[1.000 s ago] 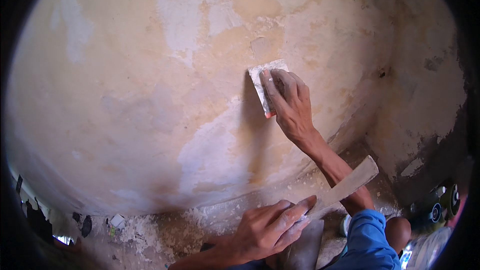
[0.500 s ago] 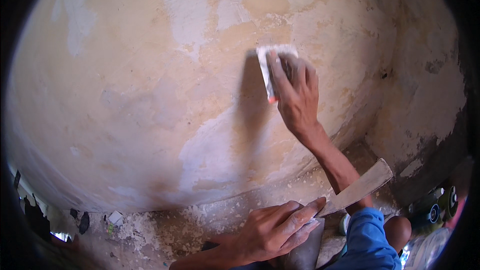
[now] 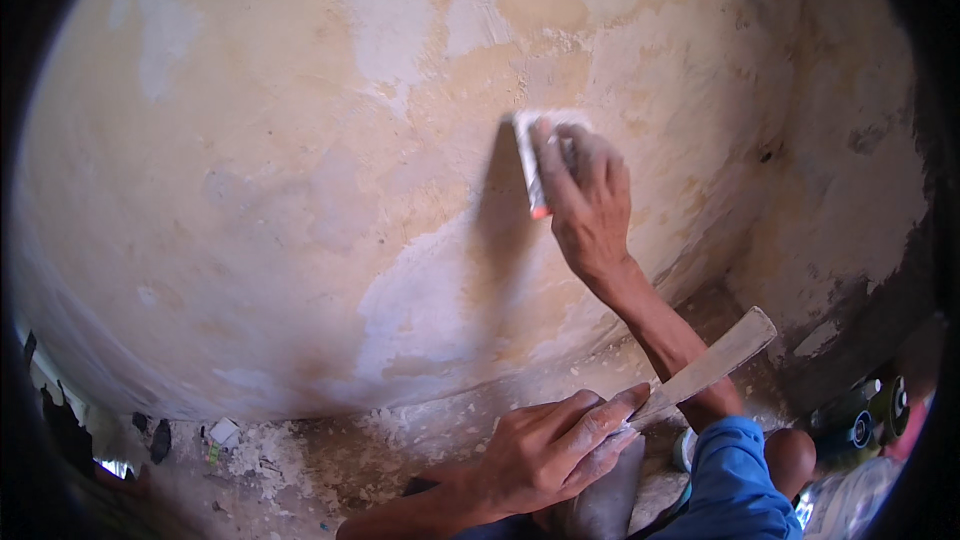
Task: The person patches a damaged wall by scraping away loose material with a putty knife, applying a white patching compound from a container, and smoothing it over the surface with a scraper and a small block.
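Note:
On the patchy cream and white wall (image 3: 300, 190) in front of me, my right hand (image 3: 592, 215) grips a flat putty spreader (image 3: 528, 165). The spreader is smeared white and has an orange-red lower corner. Its face lies at or close to the wall, and a dark shadow falls to its left; whether it touches cannot be told. Lower down, near my body, my left hand (image 3: 545, 450) is closed round a putty knife (image 3: 710, 365). The knife's long, pale-stained blade points up and right, passing in front of my right forearm. Its handle is mostly hidden by my fingers.
White flakes litter the floor (image 3: 330, 475) along the wall's foot. A small white piece of litter (image 3: 225, 432) lies at the left. At the right, a second wall (image 3: 850, 170) meets the first in a corner, with bottle-like containers (image 3: 862, 428) below it.
My right hand and the spreader have moved slightly down the wall. The putty knife in my left hand has shifted a little left and up in the picture. Both grips are kept.

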The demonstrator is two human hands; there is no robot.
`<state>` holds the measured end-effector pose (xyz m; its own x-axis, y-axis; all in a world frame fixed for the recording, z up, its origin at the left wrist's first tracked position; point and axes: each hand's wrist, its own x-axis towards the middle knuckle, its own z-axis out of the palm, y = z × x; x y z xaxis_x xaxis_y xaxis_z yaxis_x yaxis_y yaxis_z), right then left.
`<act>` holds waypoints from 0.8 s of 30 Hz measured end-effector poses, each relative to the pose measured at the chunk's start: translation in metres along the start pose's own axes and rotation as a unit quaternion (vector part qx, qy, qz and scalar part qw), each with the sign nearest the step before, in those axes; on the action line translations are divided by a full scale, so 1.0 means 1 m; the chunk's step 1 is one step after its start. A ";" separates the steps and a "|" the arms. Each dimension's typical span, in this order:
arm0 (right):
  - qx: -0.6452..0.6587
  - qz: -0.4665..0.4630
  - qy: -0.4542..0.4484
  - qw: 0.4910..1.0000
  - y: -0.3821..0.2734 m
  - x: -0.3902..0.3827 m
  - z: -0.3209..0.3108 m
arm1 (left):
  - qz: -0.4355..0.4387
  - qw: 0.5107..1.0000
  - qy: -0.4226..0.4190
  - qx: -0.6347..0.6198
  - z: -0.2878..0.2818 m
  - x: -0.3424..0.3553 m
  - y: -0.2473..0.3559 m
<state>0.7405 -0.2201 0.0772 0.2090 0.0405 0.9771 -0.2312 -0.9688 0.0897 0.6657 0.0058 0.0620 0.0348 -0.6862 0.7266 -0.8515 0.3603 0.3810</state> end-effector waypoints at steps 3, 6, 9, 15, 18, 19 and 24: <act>-0.014 0.049 0.055 0.997 0.003 0.031 0.002 | -0.005 1.000 0.005 -0.007 0.001 0.003 0.003; -0.027 0.049 0.070 0.996 -0.002 0.044 0.011 | -0.010 1.000 0.003 -0.025 0.003 0.008 0.004; 0.013 0.011 -0.014 1.000 -0.022 0.012 0.005 | -0.012 1.000 0.007 -0.024 0.003 0.007 0.002; -0.029 -0.038 0.022 0.999 0.025 0.017 -0.013 | -0.015 1.000 -0.007 -0.025 -0.003 0.006 0.007; -0.003 -0.030 0.031 0.999 0.043 0.037 -0.007 | -0.026 0.999 -0.018 -0.030 -0.003 0.006 0.005; -0.003 -0.035 0.027 0.999 0.046 0.039 -0.001 | -0.028 0.999 -0.019 -0.032 -0.002 0.005 0.004; 0.004 -0.049 -0.041 0.998 0.051 0.012 0.007 | -0.005 1.000 -0.006 -0.023 0.001 0.010 -0.001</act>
<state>0.7378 -0.2706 0.0925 0.3084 0.1154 0.9442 -0.1991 -0.9628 0.1827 0.6666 -0.0024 0.0684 0.0365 -0.6979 0.7152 -0.8260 0.3818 0.4147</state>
